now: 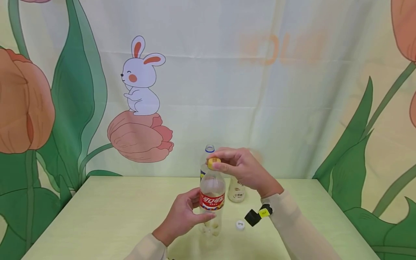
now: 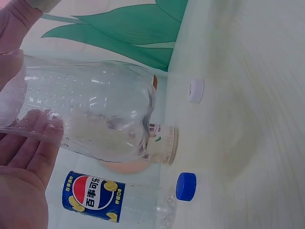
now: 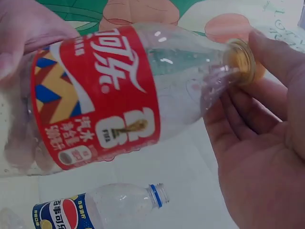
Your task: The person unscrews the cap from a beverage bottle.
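Observation:
A clear plastic Coca-Cola bottle [image 1: 212,185] with a red label [image 3: 100,90] is held upright over the table, its base raised off the surface in the left wrist view. My left hand [image 1: 182,218] grips its lower body, fingers behind and thumb across the front. At the top, a yellow cap [image 1: 213,163] sits on the bottle's mouth. Thumb and fingers of my right hand [image 1: 248,171] pinch that cap from the side. Small water drops show on the bottle's wall. No liquid fills it.
Behind stands an uncapped Pepsi bottle [image 2: 94,196] with a blue label. A second clear bottle [image 1: 237,190] with printing is right of it. On the table [image 1: 130,209] lie a white cap [image 1: 240,225] and a blue cap [image 2: 186,186]. A printed curtain [image 1: 201,83] hangs at the back.

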A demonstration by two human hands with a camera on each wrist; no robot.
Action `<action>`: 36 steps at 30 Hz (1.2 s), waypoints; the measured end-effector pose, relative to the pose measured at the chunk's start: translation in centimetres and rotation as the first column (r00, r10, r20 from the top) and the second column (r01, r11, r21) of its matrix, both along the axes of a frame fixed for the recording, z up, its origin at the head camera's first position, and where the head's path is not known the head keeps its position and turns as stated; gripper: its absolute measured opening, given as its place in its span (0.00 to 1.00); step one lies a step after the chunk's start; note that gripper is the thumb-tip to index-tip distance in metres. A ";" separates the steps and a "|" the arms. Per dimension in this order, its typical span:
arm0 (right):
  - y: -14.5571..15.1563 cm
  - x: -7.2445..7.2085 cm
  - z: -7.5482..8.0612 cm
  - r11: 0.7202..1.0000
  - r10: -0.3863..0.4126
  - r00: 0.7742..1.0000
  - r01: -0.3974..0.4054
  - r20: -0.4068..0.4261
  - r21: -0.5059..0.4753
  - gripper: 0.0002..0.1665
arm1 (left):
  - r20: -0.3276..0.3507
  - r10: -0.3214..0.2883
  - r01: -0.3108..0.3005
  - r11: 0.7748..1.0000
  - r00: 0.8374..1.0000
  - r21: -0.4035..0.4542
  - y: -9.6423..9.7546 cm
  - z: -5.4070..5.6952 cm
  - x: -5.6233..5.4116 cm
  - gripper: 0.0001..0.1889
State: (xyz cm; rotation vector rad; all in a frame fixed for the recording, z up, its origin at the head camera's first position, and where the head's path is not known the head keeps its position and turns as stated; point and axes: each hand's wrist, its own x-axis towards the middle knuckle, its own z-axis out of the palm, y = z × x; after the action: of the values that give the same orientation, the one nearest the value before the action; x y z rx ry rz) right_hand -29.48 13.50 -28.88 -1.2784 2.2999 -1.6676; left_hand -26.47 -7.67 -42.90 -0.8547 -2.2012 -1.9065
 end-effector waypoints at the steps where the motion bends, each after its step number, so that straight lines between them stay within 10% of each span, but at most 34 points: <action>1: 0.1 -0.1 0.0 1.000 0.014 1.000 -0.014 0.010 0.010 0.14 | 0.005 0.003 -0.003 1.000 1.000 -0.003 0.0 0.0 0.0 0.31; 7: 0.3 -0.6 0.0 0.999 0.028 0.998 -0.029 0.063 0.026 0.15 | 0.013 0.045 -0.045 0.999 0.999 -0.008 0.3 -0.1 0.0 0.32; 11: -0.2 0.1 -0.2 0.992 -0.105 0.988 0.112 0.113 -0.062 0.16 | 0.007 0.085 -0.085 0.996 0.996 -0.003 0.4 -0.3 0.0 0.33; 18: -1.7 2.3 0.0 0.899 -0.414 0.905 0.423 0.094 -0.115 0.17 | -0.034 0.121 -0.121 0.993 0.992 0.012 0.7 -0.5 0.0 0.32; 24: -2.2 3.1 0.4 0.861 -0.499 0.866 0.499 0.022 -0.097 0.16 | -0.029 0.127 -0.126 0.992 0.992 0.009 0.8 -0.4 0.0 0.33; 30: -1.8 2.7 0.7 0.886 -0.462 0.885 0.460 -0.050 -0.051 0.13 | -0.030 0.114 -0.114 0.993 0.993 0.002 0.6 -0.3 0.0 0.32; 36: -1.0 1.8 1.0 0.957 -0.288 0.951 0.289 -0.110 -0.008 0.10 | -0.033 0.068 -0.068 0.998 0.997 0.004 0.2 -0.1 0.0 0.33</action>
State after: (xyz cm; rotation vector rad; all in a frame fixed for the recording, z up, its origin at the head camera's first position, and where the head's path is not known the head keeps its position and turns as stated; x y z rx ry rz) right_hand -27.69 12.54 -27.91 -1.1017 2.6680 -1.7004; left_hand -26.45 -7.45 -43.04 -0.7948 -2.1792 -1.8511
